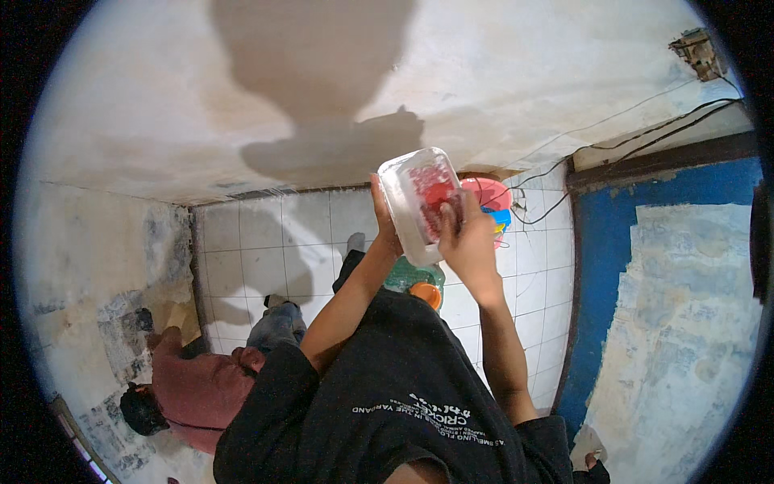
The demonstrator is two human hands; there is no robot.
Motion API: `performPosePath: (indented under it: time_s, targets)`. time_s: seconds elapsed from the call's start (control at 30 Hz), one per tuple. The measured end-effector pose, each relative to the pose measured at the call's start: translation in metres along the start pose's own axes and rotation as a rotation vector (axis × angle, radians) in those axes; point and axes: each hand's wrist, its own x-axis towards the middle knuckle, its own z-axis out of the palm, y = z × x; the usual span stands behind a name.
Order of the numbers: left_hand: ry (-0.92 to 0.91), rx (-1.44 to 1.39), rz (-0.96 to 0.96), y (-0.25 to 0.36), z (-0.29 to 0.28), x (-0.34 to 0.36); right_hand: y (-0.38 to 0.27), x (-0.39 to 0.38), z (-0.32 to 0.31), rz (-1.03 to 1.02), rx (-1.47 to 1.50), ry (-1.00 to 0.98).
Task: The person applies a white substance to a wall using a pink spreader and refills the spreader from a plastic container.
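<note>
In front of my chest I hold a rectangular whitish plastic tub [397, 206], tilted, over the tiled floor. My left hand [384, 216] is closed on the tub's left side, most of its fingers hidden behind it. Over the tub's right side is my right hand [472, 246], fingers bent and closed. Red, wet-looking material [435, 185] lies in the tub, smeared with white, right at those fingertips. What the right fingers grip there is blurred and partly covered by the hand.
A pink basin [490, 192] with blue and yellow items stands by the wall [145, 113]. Near my legs are a green object [409, 276] and an orange bowl [427, 296]. At left, a person in a reddish top [197, 379] works at the wall. Cables [613, 149] hang at right.
</note>
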Motion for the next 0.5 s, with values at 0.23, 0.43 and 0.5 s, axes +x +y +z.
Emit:
performPosePath:
  time_s: [0.23,0.43,0.5]
  targets:
    - [-0.051,-0.067,-0.041,-0.001,-0.001,0.001,0.002,-0.006,0.006,-0.012,-0.007,0.022]
    - [-0.062,-0.065,-0.004,-0.002,0.006,0.002,-0.005,-0.007,0.002,0.084,0.004,-0.042]
    - [-0.188,-0.094,-0.02,0.0,0.007,0.002,-0.007,-0.006,0.001,0.028,0.073,0.016]
